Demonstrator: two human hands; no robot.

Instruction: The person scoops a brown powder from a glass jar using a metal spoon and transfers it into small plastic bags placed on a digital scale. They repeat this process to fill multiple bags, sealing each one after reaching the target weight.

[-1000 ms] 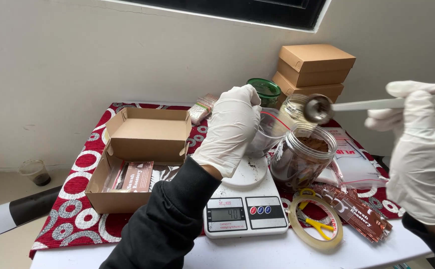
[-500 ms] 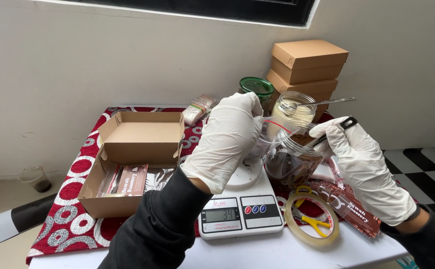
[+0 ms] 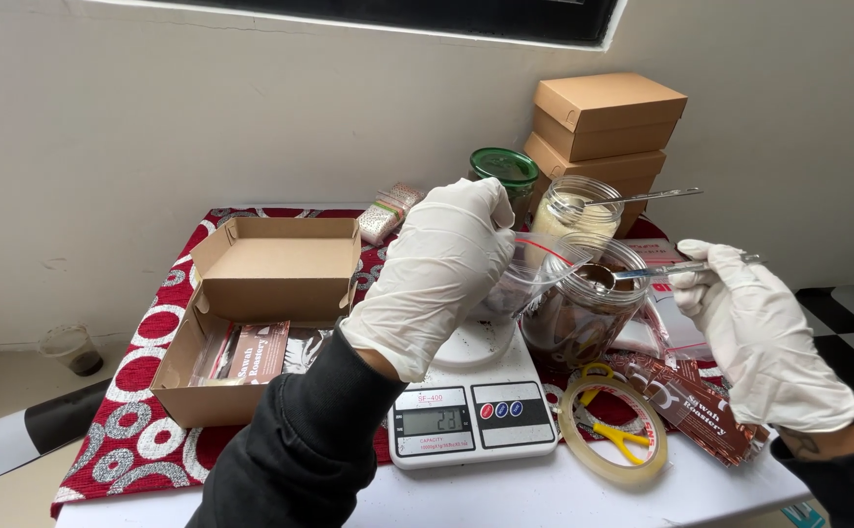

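My left hand [image 3: 438, 274], in a white glove, holds a clear zip bag [image 3: 534, 272] open over the round platform of a white digital kitchen scale [image 3: 471, 411]. My right hand [image 3: 754, 328], also gloved, grips a metal spoon [image 3: 661, 270] by its handle. The spoon's bowl sits at the mouth of a clear jar of brown powder [image 3: 583, 311], right beside the bag. Behind it stands a second clear jar with pale contents [image 3: 575, 210] and another spoon resting in it.
An open cardboard box [image 3: 251, 313] with packets lies at the left on a red patterned cloth [image 3: 119, 411]. Stacked brown boxes [image 3: 605, 122] and a green-lidded jar [image 3: 503, 168] stand at the back. A tape roll [image 3: 614, 430], yellow scissors and dark red sachets [image 3: 696, 411] lie at the right.
My right hand has come down from the upper right with the spoon; its bowl now rests at the brown jar's mouth. My left hand keeps holding the bag over the scale.
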